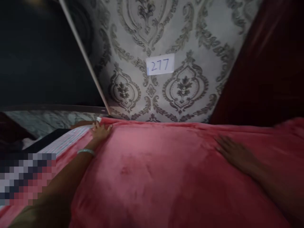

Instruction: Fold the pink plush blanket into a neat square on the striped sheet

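Observation:
A pinkish-red plush blanket (147,164) is spread over a flat surface in front of me, its far edge bunched along the wall. My left hand (101,130) lies near the blanket's far left corner with the fingers spread, a light green bracelet (85,152) at its wrist. On the right, my right hand (229,148) rests flat on the blanket, fingers stretched towards the far edge and slightly blurred. Beside my left arm a striped cloth (68,139) shows along the left side, next to the blanket.
Patterned grey wallpaper (152,98) covers the wall ahead, with a paper label (160,64) reading 277. A large dark screen (47,60) stands at the left. A dark red panel (266,72) rises at the right. The lower left corner is pixelated.

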The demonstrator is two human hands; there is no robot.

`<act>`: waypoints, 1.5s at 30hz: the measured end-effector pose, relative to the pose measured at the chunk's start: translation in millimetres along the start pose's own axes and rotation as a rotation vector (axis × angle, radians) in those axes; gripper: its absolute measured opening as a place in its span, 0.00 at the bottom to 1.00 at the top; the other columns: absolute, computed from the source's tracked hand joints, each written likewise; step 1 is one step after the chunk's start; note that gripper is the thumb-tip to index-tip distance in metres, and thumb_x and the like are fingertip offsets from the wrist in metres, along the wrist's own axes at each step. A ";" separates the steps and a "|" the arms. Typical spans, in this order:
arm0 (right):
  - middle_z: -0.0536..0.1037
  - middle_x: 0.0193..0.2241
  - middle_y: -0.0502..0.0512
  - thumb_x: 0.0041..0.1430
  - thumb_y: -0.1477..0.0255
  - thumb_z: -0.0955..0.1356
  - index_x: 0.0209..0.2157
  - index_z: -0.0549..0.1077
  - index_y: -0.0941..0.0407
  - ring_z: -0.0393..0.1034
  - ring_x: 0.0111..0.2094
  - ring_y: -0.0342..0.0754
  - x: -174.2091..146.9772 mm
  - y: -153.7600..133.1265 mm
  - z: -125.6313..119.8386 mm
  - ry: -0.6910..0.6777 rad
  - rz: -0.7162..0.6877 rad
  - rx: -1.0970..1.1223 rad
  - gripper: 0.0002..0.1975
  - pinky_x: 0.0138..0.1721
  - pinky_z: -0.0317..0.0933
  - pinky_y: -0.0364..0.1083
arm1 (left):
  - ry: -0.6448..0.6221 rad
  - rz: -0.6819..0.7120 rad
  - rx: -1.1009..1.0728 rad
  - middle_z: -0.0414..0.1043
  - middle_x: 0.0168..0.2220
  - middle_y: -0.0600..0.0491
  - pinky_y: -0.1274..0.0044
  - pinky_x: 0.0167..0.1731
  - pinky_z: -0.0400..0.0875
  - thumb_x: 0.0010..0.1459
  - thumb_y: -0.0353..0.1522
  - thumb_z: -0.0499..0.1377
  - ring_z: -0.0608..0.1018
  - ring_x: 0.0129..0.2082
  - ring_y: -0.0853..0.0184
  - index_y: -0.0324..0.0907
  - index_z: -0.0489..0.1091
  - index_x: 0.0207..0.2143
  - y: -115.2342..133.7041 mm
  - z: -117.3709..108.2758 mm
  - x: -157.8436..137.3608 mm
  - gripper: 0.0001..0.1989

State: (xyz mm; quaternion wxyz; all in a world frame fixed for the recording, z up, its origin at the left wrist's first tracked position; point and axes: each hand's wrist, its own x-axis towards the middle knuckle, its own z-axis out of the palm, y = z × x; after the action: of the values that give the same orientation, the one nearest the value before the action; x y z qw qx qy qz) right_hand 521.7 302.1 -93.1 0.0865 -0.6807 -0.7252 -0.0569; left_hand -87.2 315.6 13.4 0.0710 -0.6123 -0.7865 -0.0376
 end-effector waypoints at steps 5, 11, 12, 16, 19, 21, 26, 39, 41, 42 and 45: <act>0.51 0.71 0.57 0.70 0.57 0.49 0.71 0.51 0.50 0.45 0.71 0.58 5.8 -12.0 -25.6 -0.134 0.011 0.026 0.32 0.66 0.45 0.65 | -0.165 0.307 -0.123 0.47 0.71 0.36 0.57 0.64 0.52 0.65 0.50 0.44 0.51 0.71 0.49 0.37 0.52 0.69 149.3 15.2 -28.8 0.37; 0.49 0.72 0.56 0.71 0.53 0.49 0.70 0.51 0.48 0.42 0.71 0.57 2.4 -14.7 -37.8 -0.143 0.015 0.054 0.31 0.67 0.41 0.62 | -0.239 0.667 -0.257 0.41 0.72 0.36 0.56 0.66 0.48 0.66 0.47 0.47 0.47 0.72 0.53 0.37 0.47 0.70 335.4 -6.8 -97.0 0.37; 0.49 0.72 0.56 0.71 0.53 0.50 0.70 0.51 0.48 0.42 0.71 0.57 2.8 -14.5 -38.2 -0.141 0.009 0.065 0.31 0.67 0.41 0.62 | -0.208 0.671 -0.260 0.40 0.73 0.36 0.55 0.66 0.47 0.66 0.46 0.47 0.47 0.72 0.52 0.37 0.47 0.70 354.6 -7.3 -103.4 0.37; 0.49 0.72 0.56 0.71 0.55 0.52 0.71 0.50 0.49 0.41 0.71 0.57 4.2 -15.7 -41.7 -0.138 0.008 0.101 0.31 0.67 0.39 0.63 | -0.102 0.676 -0.217 0.42 0.72 0.37 0.49 0.65 0.44 0.66 0.49 0.45 0.47 0.72 0.48 0.40 0.49 0.70 390.1 10.2 -114.0 0.36; 0.48 0.72 0.57 0.71 0.56 0.53 0.71 0.50 0.50 0.40 0.71 0.58 3.3 -19.1 -46.8 -0.140 0.014 0.145 0.31 0.67 0.37 0.64 | -0.070 0.716 -0.168 0.44 0.72 0.38 0.46 0.64 0.44 0.66 0.51 0.45 0.48 0.71 0.45 0.44 0.53 0.70 390.2 25.4 -114.0 0.36; 0.47 0.72 0.58 0.71 0.56 0.54 0.71 0.50 0.51 0.39 0.72 0.57 3.9 -20.7 -51.6 -0.130 0.019 0.187 0.31 0.67 0.37 0.64 | -0.043 0.720 -0.157 0.46 0.72 0.37 0.46 0.63 0.45 0.66 0.51 0.46 0.49 0.71 0.44 0.44 0.53 0.69 388.3 29.1 -112.5 0.36; 0.41 0.73 0.55 0.71 0.57 0.54 0.71 0.50 0.49 0.33 0.72 0.56 11.6 -8.7 -68.2 -0.054 0.113 0.222 0.30 0.67 0.35 0.66 | 0.012 0.774 -0.194 0.43 0.73 0.45 0.44 0.62 0.48 0.66 0.48 0.48 0.50 0.71 0.42 0.50 0.54 0.69 388.2 25.4 -107.7 0.32; 0.45 0.72 0.53 0.71 0.55 0.51 0.71 0.49 0.48 0.38 0.72 0.52 12.2 137.6 -64.0 -0.210 0.320 0.030 0.31 0.68 0.37 0.60 | -0.032 0.860 -0.181 0.50 0.71 0.51 0.42 0.61 0.46 0.68 0.43 0.45 0.51 0.71 0.45 0.53 0.56 0.68 387.2 27.3 -104.9 0.28; 0.46 0.72 0.57 0.71 0.57 0.50 0.71 0.49 0.51 0.39 0.72 0.54 6.1 165.2 -63.4 -0.190 0.394 0.017 0.31 0.68 0.39 0.62 | -0.025 0.860 -0.174 0.50 0.71 0.52 0.42 0.61 0.46 0.68 0.43 0.45 0.51 0.71 0.45 0.53 0.56 0.68 387.4 28.1 -104.8 0.28; 0.47 0.72 0.58 0.71 0.58 0.49 0.71 0.49 0.52 0.40 0.72 0.55 2.9 176.2 -63.2 -0.181 0.427 0.013 0.31 0.68 0.40 0.62 | -0.022 0.859 -0.173 0.50 0.71 0.52 0.42 0.61 0.46 0.68 0.43 0.44 0.51 0.71 0.45 0.53 0.56 0.68 387.5 28.6 -104.7 0.28; 0.49 0.71 0.59 0.71 0.59 0.48 0.71 0.49 0.55 0.41 0.71 0.55 -4.1 195.3 -63.1 -0.167 0.481 0.013 0.31 0.67 0.43 0.60 | -0.030 0.858 -0.174 0.50 0.71 0.51 0.42 0.61 0.46 0.68 0.44 0.45 0.51 0.71 0.45 0.53 0.56 0.68 388.1 28.3 -104.7 0.28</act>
State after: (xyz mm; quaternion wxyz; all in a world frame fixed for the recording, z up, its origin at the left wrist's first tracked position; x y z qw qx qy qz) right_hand 719.7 298.5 -39.1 0.0416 -0.8355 -0.5473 0.0264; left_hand 312.0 315.4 -41.8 0.0169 -0.8879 -0.4556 -0.0618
